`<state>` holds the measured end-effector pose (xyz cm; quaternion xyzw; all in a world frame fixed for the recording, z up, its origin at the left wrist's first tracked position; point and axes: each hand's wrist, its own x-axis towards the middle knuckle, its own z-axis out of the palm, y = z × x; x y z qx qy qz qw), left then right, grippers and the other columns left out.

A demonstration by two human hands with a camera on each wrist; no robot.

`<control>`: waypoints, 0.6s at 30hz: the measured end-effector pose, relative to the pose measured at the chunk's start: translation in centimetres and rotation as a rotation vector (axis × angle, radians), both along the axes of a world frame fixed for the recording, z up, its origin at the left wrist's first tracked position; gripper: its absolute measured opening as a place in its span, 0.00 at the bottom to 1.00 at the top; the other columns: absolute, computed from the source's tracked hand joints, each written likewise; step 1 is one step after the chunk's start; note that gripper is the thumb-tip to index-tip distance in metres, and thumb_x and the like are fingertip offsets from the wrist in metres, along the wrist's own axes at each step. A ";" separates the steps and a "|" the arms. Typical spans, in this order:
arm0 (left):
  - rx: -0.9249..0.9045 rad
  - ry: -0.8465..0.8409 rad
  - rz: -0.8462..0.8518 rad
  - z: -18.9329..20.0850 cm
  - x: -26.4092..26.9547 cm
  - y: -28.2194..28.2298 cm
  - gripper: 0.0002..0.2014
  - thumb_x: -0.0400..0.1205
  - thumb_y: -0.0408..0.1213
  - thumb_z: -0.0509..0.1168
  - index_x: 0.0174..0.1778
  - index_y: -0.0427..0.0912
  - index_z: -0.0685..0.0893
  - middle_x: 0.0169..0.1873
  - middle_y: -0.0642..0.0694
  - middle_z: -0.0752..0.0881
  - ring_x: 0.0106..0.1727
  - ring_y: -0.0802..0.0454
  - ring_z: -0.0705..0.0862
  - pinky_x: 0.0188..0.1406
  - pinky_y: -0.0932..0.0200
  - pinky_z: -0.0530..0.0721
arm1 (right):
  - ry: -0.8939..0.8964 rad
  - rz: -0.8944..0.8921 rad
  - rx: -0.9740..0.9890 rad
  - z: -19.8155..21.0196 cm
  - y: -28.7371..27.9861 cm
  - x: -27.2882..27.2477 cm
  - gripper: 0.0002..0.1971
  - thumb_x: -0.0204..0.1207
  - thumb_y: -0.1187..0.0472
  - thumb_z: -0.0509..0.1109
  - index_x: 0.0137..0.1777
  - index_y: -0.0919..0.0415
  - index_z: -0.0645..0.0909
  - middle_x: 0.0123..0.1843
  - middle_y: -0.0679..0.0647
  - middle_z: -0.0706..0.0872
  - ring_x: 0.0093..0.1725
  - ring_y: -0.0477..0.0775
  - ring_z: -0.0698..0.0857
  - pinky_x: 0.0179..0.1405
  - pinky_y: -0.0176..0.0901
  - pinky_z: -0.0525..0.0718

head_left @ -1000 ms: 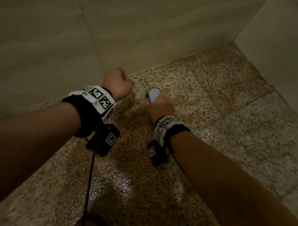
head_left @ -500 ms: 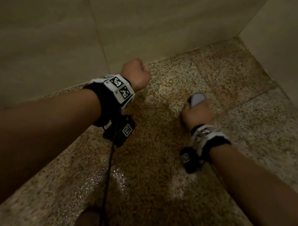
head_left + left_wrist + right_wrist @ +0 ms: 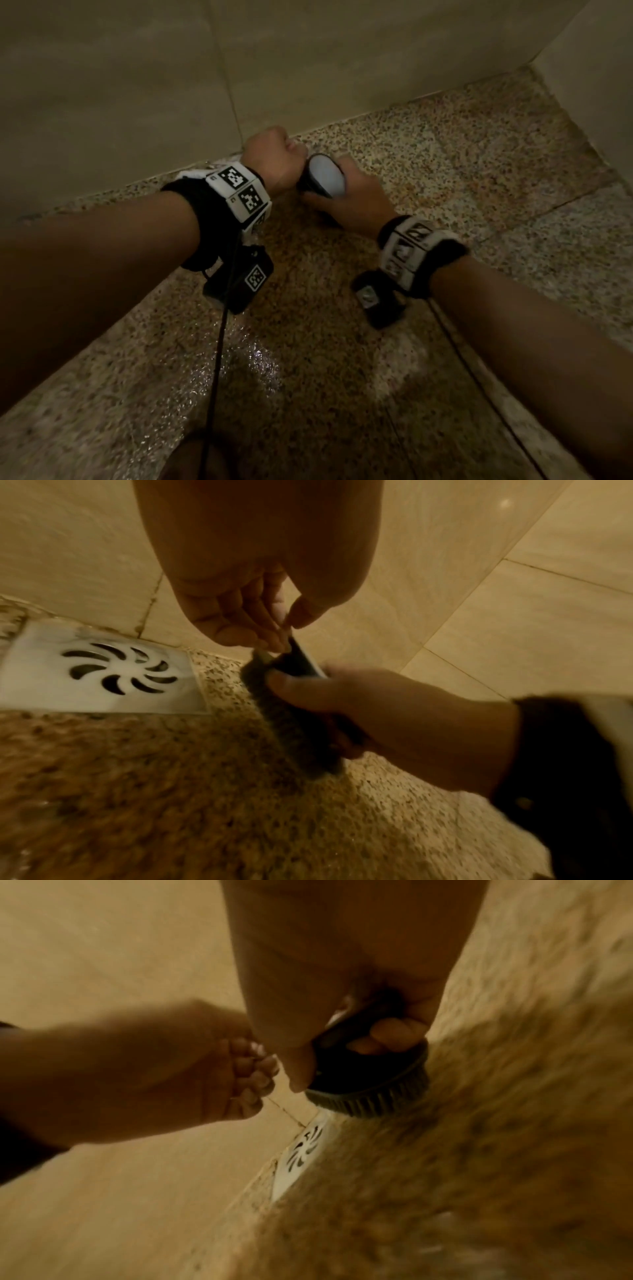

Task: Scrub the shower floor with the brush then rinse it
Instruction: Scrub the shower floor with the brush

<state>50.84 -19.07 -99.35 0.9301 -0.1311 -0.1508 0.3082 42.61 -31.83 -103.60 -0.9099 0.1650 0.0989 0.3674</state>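
My right hand grips a scrub brush with a pale grey top and dark bristles. The bristles press on the speckled shower floor close to the back wall. The right wrist view shows my fingers curled through the brush's handle and the brush low over the floor. My left hand hovers just left of the brush as a fist, holding nothing. Its fingers are curled in, almost touching the brush's end.
A square metal floor drain sits against the back wall, left of the brush. Beige tiled walls close the back, and another wall closes the right. The floor nearer me is wet and shiny. A cable hangs from my left wrist.
My right hand has swept the brush left and toward the back wall, ending beside my left fist. The left hand stayed a fist near the wall.
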 end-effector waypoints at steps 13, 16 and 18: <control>0.050 0.013 0.045 0.0 0.3 2.1 0.14 0.82 0.42 0.60 0.38 0.34 0.80 0.39 0.32 0.83 0.47 0.36 0.83 0.41 0.53 0.77 | 0.125 0.494 -0.299 0.9 3.4 2.4 0.32 0.70 0.48 0.78 0.73 0.52 0.73 0.66 0.56 0.83 0.64 0.61 0.82 0.59 0.49 0.79; 0.102 0.016 0.031 0.2 0.3 2.9 0.13 0.82 0.41 0.61 0.38 0.34 0.79 0.37 0.36 0.79 0.45 0.38 0.80 0.38 0.56 0.70 | 0.094 0.457 -0.322 0.5 4.3 3.6 0.31 0.72 0.48 0.76 0.73 0.54 0.72 0.65 0.58 0.83 0.63 0.63 0.82 0.58 0.51 0.81; 0.076 0.026 0.039 0.5 1.0 4.0 0.14 0.82 0.42 0.60 0.33 0.38 0.74 0.34 0.39 0.77 0.40 0.42 0.76 0.37 0.56 0.70 | 0.094 0.588 -0.291 -0.2 5.2 -0.1 0.37 0.69 0.45 0.76 0.77 0.51 0.69 0.70 0.56 0.81 0.66 0.62 0.80 0.61 0.51 0.80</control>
